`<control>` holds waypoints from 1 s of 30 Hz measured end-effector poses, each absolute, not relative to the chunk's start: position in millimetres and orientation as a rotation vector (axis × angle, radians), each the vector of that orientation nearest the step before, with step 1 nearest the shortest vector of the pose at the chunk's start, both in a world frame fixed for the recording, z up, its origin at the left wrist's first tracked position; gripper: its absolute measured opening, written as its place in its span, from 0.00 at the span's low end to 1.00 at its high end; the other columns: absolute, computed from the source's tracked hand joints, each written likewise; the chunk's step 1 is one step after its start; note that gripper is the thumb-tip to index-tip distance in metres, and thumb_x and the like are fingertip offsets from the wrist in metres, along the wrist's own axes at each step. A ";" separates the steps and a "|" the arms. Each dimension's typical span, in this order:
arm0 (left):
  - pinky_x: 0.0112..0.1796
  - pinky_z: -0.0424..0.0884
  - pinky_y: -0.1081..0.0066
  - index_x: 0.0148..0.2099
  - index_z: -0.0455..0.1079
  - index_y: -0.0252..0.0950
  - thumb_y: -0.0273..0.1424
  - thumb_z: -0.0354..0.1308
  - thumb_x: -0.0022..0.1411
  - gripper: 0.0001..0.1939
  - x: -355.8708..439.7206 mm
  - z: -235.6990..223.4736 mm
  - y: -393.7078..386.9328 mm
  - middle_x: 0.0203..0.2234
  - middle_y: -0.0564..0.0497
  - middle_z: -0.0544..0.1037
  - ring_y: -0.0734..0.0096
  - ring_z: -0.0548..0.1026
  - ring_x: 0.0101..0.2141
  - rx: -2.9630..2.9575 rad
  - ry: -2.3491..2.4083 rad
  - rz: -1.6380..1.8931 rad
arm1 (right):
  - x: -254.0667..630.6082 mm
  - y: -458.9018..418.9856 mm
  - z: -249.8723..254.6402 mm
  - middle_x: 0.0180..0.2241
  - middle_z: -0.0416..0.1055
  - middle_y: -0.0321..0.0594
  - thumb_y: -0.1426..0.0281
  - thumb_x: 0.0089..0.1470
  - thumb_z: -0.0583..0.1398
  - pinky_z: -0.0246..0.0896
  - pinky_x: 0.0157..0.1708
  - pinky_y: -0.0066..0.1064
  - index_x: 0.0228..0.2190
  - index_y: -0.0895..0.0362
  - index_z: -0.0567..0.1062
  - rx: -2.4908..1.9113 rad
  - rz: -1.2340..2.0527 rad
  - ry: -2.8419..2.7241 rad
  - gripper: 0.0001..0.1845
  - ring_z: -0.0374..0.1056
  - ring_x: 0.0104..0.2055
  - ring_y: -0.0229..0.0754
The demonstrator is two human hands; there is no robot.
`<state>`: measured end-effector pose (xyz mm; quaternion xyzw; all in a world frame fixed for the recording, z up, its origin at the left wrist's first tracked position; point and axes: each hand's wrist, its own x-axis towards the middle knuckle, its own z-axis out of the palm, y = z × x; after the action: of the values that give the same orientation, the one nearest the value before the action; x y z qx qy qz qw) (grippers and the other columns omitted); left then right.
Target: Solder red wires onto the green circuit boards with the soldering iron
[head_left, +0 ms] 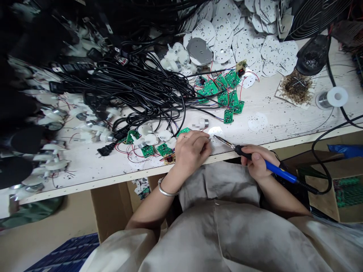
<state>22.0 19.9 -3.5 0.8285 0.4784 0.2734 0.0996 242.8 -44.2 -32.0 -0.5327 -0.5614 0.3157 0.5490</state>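
My right hand (256,162) grips a blue-and-black soldering iron (272,168) like a pen, its metal tip pointing left. The tip nearly meets the fingertips of my left hand (191,151), which pinch something small at the table's front edge, mostly hidden. A white perforated disc (215,132) lies just beyond the tip. Left of my left hand lie green circuit boards with red wires (147,151) and white plastic motor units (144,130). A bangle circles my left wrist.
Black cables (133,83) sprawl across the white workbench (283,121). Several white discs (224,34) are heaped at the back, beside more green boards (224,92). A solder spool (331,98) and a tip-cleaning holder (312,54) stand at right. Cardboard boxes (323,185) sit below the edge.
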 end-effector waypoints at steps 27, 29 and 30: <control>0.38 0.61 0.62 0.33 0.72 0.38 0.26 0.57 0.62 0.05 20.9 -0.3 21.0 0.39 0.54 0.82 0.66 0.76 0.38 2.566 1.366 0.672 | 244.1 -33.8 -14.5 0.15 0.69 0.29 0.66 0.62 0.58 0.60 0.16 0.25 0.35 0.52 0.82 -1.294 0.948 -1.284 0.11 0.65 0.15 0.34; 0.38 0.61 0.63 0.33 0.72 0.38 0.26 0.57 0.62 0.05 21.1 -0.3 21.1 0.38 0.54 0.82 0.67 0.76 0.38 2.568 1.373 0.668 | 243.5 -33.9 -15.5 0.15 0.70 0.29 0.66 0.62 0.58 0.60 0.15 0.26 0.35 0.52 0.82 -1.283 0.971 -1.258 0.11 0.64 0.14 0.34; 0.39 0.61 0.63 0.33 0.72 0.38 0.26 0.57 0.62 0.05 21.2 -0.3 21.1 0.38 0.55 0.82 0.67 0.76 0.38 2.570 1.376 0.672 | 243.1 -33.9 -16.1 0.16 0.70 0.30 0.65 0.62 0.58 0.60 0.15 0.26 0.35 0.52 0.82 -1.275 0.979 -1.237 0.12 0.64 0.14 0.34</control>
<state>21.2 21.1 -0.3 0.8566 0.4586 0.2241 0.0751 243.1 -33.9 -16.1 -0.5337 -0.5178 0.4099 0.5282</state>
